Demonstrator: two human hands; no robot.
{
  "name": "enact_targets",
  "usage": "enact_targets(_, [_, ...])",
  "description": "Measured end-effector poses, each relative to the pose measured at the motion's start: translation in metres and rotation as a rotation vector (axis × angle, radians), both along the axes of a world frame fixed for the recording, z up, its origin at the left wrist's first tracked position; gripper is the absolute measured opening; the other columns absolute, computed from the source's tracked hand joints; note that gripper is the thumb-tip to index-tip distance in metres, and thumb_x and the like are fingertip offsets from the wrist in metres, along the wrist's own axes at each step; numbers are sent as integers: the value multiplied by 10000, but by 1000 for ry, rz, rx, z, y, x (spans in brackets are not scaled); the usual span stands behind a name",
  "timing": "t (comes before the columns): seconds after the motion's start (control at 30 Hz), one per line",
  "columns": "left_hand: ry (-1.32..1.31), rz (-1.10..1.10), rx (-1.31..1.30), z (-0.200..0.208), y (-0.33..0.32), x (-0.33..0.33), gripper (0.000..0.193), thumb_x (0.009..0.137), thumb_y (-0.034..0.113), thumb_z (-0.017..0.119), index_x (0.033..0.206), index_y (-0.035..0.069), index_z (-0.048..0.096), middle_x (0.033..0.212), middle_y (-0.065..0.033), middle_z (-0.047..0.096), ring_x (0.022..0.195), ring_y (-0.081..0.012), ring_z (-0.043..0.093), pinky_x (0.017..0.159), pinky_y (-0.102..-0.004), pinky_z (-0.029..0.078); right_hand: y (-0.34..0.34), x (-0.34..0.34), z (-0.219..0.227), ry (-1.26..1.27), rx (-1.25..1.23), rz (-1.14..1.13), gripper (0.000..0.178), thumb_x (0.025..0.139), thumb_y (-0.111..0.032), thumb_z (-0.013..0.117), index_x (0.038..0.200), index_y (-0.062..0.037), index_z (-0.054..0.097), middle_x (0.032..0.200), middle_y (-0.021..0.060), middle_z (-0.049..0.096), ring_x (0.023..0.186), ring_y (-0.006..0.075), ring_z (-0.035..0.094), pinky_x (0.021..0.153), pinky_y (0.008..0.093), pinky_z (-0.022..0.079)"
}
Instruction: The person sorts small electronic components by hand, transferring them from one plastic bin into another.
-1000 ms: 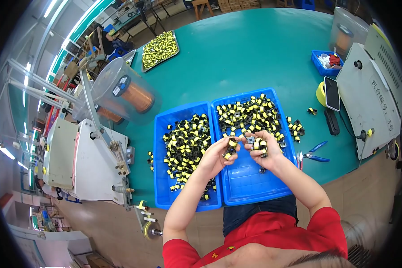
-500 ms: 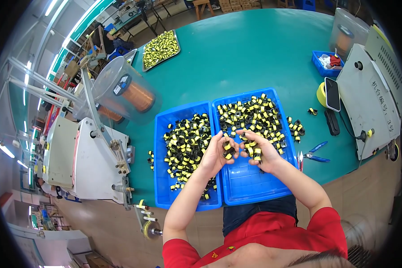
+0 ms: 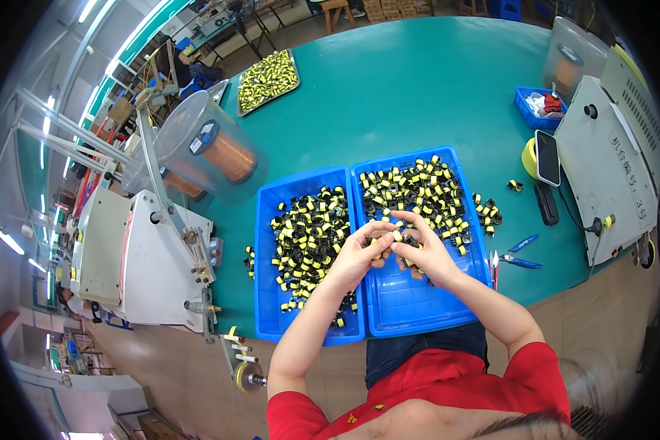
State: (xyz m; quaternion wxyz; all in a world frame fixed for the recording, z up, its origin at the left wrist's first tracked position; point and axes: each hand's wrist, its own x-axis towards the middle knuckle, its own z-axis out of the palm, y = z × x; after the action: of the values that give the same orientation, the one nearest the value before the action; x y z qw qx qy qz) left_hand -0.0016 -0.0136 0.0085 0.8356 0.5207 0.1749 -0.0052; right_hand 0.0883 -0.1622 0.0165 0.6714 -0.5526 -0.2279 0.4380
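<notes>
My left hand (image 3: pixel 356 258) and my right hand (image 3: pixel 431 257) meet above the right blue tray (image 3: pixel 418 301). Both are closed round small black coil bobbins wrapped in yellow tape, and their fingertips come together at one small piece between them. Fingers partly hide the held bobbins. Loose bobbins (image 3: pixel 411 187) of the same kind fill the far part of this tray. In the left blue tray (image 3: pixel 268 308), directly beside it, lies a heap of similar bobbins (image 3: pixel 312 235).
Stray bobbins (image 3: pixel 488 213) lie right of the trays, near blue-handled nippers (image 3: pixel 522 253) and a phone (image 3: pixel 547 157). Machines stand left (image 3: pixel 161 264) and right (image 3: pixel 601 169). Copper wire spools (image 3: pixel 229 158) stand behind the left machine. A metal tray (image 3: pixel 296 82) of yellow parts sits farther back.
My hands have moved closer together, and the fingertips now meet. Bobbins that showed in both palms are now more covered by the fingers.
</notes>
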Motion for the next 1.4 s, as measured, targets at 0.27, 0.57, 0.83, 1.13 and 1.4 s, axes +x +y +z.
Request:
enact_targets(0.27, [-32,17,-266,3,5,-1,314,876,127,578,1160,15,503,849,-16,530,722,-93,468,519,-184,354,0,2,0,124,13,-34,448,834,-119,524,1258,-100,382,862,50,498,610,98,529,339,179,292])
enact_targets(0.57, [-96,-15,-304,7,6,-1,425,887,142,560,1264,-7,432,932,-36,541,766,-97,487,554,-191,373,3,22,-18,640,-131,-1,356,864,-189,454,1203,-80,453,971,90,579,596,116,520,316,175,299])
enact_targets(0.83, [-186,146,572,2,-14,1,313,868,67,575,1165,45,481,1064,-47,509,987,-124,491,880,-267,403,-1,18,-11,485,-185,-53,313,853,-221,471,1137,-97,515,991,79,600,619,114,538,384,209,291])
enact_targets(1.13, [-216,211,772,-1,-11,3,272,848,48,579,1101,51,478,1084,-61,485,1071,-163,462,959,-305,350,-1,17,-11,417,-163,-30,303,842,-228,486,1117,-101,485,1037,94,621,613,104,529,393,208,292])
enact_targets(1.4, [11,489,1323,3,17,-8,269,843,39,537,1100,34,459,1048,-139,445,995,-265,497,866,-367,413,0,18,-12,483,-187,54,273,859,-275,494,1058,-90,526,829,45,605,610,87,529,387,208,294])
